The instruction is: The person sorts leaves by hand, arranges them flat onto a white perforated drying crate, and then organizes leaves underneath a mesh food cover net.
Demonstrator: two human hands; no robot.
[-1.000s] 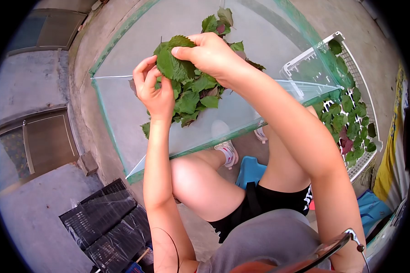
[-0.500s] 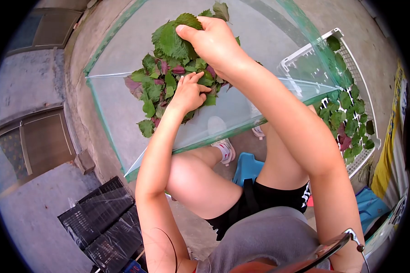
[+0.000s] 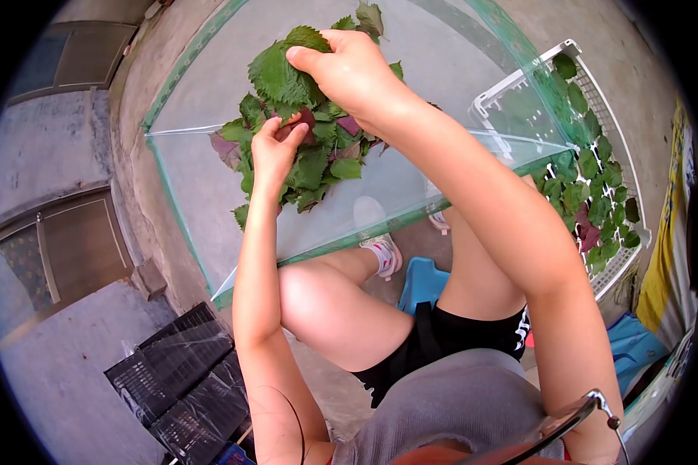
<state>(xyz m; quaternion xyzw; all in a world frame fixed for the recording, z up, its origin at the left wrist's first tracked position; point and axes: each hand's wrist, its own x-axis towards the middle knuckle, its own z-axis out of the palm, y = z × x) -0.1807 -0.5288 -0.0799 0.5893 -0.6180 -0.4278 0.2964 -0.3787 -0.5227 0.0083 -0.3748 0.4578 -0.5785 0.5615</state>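
My right hand [image 3: 345, 74] pinches a stack of green serrated leaves [image 3: 281, 76] between thumb and fingers, above the far side of a leaf pile. Below and left of it, my left hand [image 3: 278, 151] grips a reddish-purple leaf [image 3: 304, 124] with thumb and fingertips. The pile of green and purple leaves [image 3: 310, 169] lies on a translucent mesh sheet [image 3: 411, 70] with green edging, partly hidden by both hands. A brownish-green leaf [image 3: 370, 18] sticks out at the pile's far end.
A white plastic crate [image 3: 613, 132] with loose leaves stands at the right, partly under the mesh edge. My knees are beneath the near edge, beside a blue stool [image 3: 423, 283]. Black trays [image 3: 182, 360] lie at lower left; a yellow and grey cloth [image 3: 663, 263] hangs far right.
My left hand reached down to the pile, then moved left and took hold of a purple leaf. My right hand and its leaf stack moved up and slightly left.
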